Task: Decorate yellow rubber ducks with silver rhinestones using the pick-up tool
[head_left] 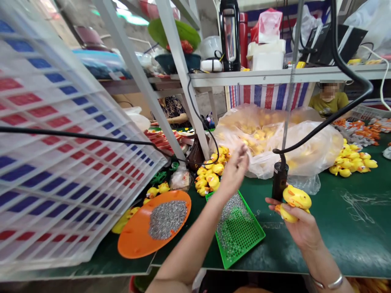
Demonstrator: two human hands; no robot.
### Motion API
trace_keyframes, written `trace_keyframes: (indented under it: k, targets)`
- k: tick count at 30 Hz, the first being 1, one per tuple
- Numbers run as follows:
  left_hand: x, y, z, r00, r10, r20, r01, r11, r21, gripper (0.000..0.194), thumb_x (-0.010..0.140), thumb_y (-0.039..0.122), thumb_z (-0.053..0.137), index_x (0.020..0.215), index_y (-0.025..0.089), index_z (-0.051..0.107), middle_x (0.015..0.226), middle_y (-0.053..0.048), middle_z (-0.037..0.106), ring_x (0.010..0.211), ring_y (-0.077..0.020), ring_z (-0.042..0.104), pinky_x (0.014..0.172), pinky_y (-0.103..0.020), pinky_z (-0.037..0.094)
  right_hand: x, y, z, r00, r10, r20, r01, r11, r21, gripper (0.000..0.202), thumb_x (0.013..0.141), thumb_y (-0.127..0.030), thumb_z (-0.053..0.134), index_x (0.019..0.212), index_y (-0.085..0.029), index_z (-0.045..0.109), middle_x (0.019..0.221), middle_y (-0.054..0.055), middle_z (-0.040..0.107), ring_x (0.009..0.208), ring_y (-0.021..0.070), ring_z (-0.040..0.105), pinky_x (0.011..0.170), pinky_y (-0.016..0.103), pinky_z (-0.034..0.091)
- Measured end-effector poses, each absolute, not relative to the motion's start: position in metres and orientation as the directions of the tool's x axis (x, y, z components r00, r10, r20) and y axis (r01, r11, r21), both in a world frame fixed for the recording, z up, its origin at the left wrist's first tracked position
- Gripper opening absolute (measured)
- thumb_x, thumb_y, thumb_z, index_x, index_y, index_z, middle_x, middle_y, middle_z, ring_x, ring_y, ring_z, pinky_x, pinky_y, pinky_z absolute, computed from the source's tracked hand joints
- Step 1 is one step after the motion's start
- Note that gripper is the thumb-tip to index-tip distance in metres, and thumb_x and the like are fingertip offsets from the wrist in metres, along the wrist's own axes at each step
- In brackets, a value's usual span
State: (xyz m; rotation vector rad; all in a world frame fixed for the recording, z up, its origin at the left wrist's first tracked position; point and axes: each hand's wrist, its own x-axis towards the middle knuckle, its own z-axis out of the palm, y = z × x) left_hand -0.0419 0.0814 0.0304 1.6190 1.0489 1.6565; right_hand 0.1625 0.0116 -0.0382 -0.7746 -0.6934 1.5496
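My right hand [301,228] is closed around a yellow toy duck [296,198] with orange parts, its thumb across the front. Beside the duck a black electric screwdriver [279,181] hangs from a coiled spring and a cable; its lower end meets my right fingertips, and its tip is hidden. My left hand [236,169] is raised above the green table, fingers stretched upward and slightly blurred, with nothing visible in them. It passes in front of a pile of yellow ducks [210,179]. Below my left forearm lies a green perforated basket [241,232] with small silver screws.
An orange plate [134,240] of silver screws stands left, beside a leaning striped plastic crate [61,162]. Clear bags of ducks [293,138] lie at the back, another duck pile [351,160] right. A shelf [275,75] crosses above. A person [330,101] sits far right.
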Motion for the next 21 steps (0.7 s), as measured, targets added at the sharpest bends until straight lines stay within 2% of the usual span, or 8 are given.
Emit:
trace_keyframes:
  k: [3,5,7,9,11,15,21]
  targets:
    - [-0.085,0.117,0.054,-0.348,0.773,0.531,-0.001,-0.567,0.824,0.069,0.080,0.066,0.072,0.134,0.026,0.057,0.139,-0.015,0.063,0.130,-0.0278,0.061,0.108,-0.045,0.049,0.167,0.015,-0.038,-0.060,0.995,-0.075,-0.597,-0.095,-0.797,0.049,0.062,-0.026,0.087,0.109,-0.027,0.073,0.105,0.005,0.078,0.104,0.0389,0.075,0.092,0.054,0.056]
    - [-0.113,0.132,0.067,-0.514,0.697,0.501,-0.068,-0.615,0.786,0.065,0.075,0.063,0.079,0.125,0.027,0.059,0.135,-0.013,0.064,0.122,-0.0253,0.065,0.100,-0.039,0.053,0.169,0.016,-0.039,-0.052,0.996,-0.069,-0.590,-0.086,-0.803,0.052,0.063,-0.027,0.088,0.112,-0.028,0.072,0.103,0.004,0.079,0.103,0.0389,0.075,0.091,0.054,0.056]
    - [-0.138,0.137,0.077,-0.627,0.613,0.482,-0.133,-0.693,0.709,0.060,0.070,0.055,0.086,0.115,0.026,0.060,0.123,-0.008,0.069,0.109,-0.0204,0.068,0.090,-0.033,0.055,0.170,0.016,-0.040,-0.058,0.996,-0.074,-0.580,-0.094,-0.810,0.050,0.062,-0.028,0.088,0.110,-0.026,0.073,0.099,0.006,0.079,0.103,0.0394,0.075,0.091,0.054,0.056]
    - [-0.159,0.133,0.084,-0.699,0.545,0.462,-0.224,-0.782,0.582,0.050,0.071,0.049,0.088,0.105,0.024,0.060,0.111,-0.001,0.071,0.098,-0.0149,0.068,0.085,-0.029,0.055,0.172,0.016,-0.040,-0.066,0.994,-0.082,-0.569,-0.105,-0.816,0.046,0.062,-0.029,0.088,0.106,-0.023,0.074,0.097,0.008,0.080,0.103,0.0398,0.075,0.090,0.053,0.056]
    - [-0.175,0.125,0.091,-0.740,0.501,0.449,-0.230,-0.816,0.530,0.039,0.084,0.055,0.075,0.106,0.027,0.057,0.100,0.005,0.071,0.089,-0.0103,0.067,0.081,-0.026,0.054,0.172,0.016,-0.040,-0.070,0.993,-0.090,-0.568,-0.114,-0.815,0.045,0.060,-0.029,0.089,0.103,-0.022,0.074,0.097,0.009,0.080,0.102,0.0396,0.075,0.089,0.051,0.057]
    - [-0.189,0.105,0.106,-0.752,0.498,0.431,-0.258,-0.825,0.502,0.014,0.103,0.042,0.054,0.107,0.030,0.060,0.088,0.008,0.071,0.088,-0.0087,0.066,0.084,-0.025,0.054,0.169,0.014,-0.034,-0.029,0.990,-0.141,-0.578,-0.132,-0.805,0.044,0.054,-0.030,0.090,0.093,-0.020,0.075,0.088,0.011,0.080,0.092,0.0367,0.076,0.083,0.046,0.057]
    - [-0.190,0.086,0.128,-0.750,0.484,0.452,-0.249,-0.839,0.484,0.021,0.107,0.041,0.046,0.103,0.031,0.064,0.089,0.009,0.074,0.093,-0.0097,0.066,0.077,-0.023,0.053,0.165,0.011,-0.025,0.010,0.983,-0.185,-0.606,-0.141,-0.783,0.045,0.048,-0.027,0.091,0.089,-0.021,0.076,0.085,0.008,0.080,0.087,0.0343,0.077,0.076,0.042,0.057]
